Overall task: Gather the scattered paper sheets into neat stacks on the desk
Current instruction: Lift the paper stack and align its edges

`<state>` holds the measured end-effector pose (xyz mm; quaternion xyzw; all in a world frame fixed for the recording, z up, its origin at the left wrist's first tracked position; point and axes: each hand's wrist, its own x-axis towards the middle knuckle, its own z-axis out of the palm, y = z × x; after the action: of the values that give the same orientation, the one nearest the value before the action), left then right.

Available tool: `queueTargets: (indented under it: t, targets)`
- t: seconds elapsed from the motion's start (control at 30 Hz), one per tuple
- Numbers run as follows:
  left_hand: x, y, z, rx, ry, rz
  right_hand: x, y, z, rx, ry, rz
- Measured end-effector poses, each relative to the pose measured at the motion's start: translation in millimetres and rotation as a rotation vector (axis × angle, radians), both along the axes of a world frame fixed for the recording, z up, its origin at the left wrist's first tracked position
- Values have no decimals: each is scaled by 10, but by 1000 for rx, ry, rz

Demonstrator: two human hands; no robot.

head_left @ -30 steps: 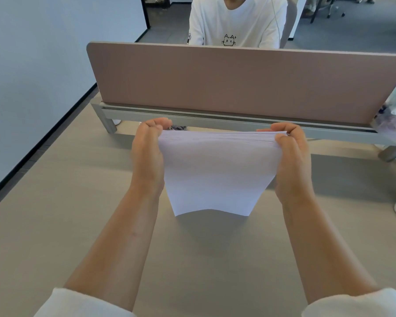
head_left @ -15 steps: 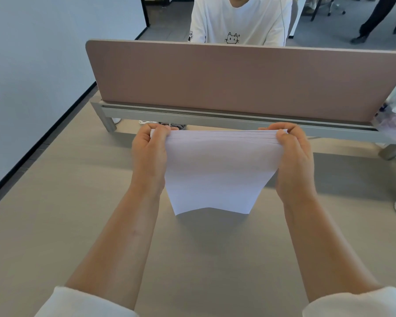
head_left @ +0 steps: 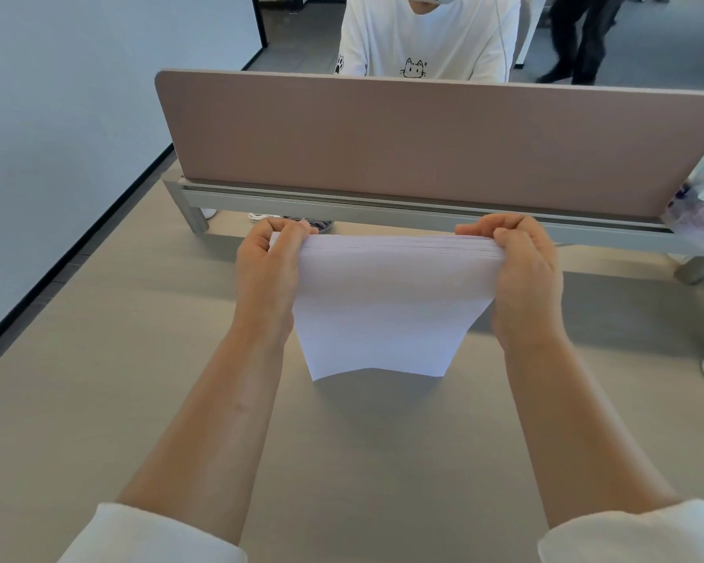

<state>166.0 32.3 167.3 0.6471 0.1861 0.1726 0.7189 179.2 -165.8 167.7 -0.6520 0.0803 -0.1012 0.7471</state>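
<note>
**Squaring a sheaf.** Nearest the viewer, white sleeves [head_left: 151, 534] end at bare forearms that reach forward over the desk [head_left: 98, 400]. Between the forearms, at mid-desk, the stack [head_left: 387, 302] of white sheets stands on end, its broad face toward the viewer and its lower edge bowed. A shadow lies directly under that edge, but whether the edge touches the desktop or hangs just above it cannot be told. The left hand [head_left: 267, 274] grips the upper left corner, fingers curled round the top edge. The right hand [head_left: 525, 278] grips the upper right corner likewise. Both hands are closed firmly on the paper, and neither is free. Along the top, the sheet edges show as fine lines that are not quite flush, least so at the left corner. Judged step: these sheets are already collected and are being brought into register, so neatening, not gathering, is in hand. The next move calls for a slackened grip so that the sheets can slide, a tap of the lower edge on the desktop, and then laying the stack flat. Too tight a pinch would lock in the misalignment, and too loose a one would let the sheets fan out. Beyond the hands a grey rail [head_left: 383, 205] carries a pink-brown divider [head_left: 423, 144], behind which sits a person in a white top [head_left: 423, 38].
</note>
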Motion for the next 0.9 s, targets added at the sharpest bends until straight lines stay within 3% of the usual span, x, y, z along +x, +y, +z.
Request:
queueTargets:
  t: [0.17,0.3,0.37,0.43,0.57,0.7,0.8,0.9]
  targets:
    - [11,-14,-49,11,-10,18,9,29,-33,-98,-24,-36]
    - [-16,126,-232,124,-177,-165,29,12,-128,-176,-104,-45]
    - [-17,217,-343,163,-216,-323,24,-63,-197,-217,-190,64]
    - [4,298,-447,185,-143,-415,39,-182,-307,-208,-197,257]
    - [22,393,-702,152,21,-523,73,-293,-622,-250,21,492]
    - [30,279,-794,124,11,-436,25,-143,-694,-278,130,318]
    - [4,117,-762,105,-68,-330,-38,-13,-667,-284,122,94]
    - [-35,65,-798,53,-123,-324,-61,-13,-716,-283,94,44]
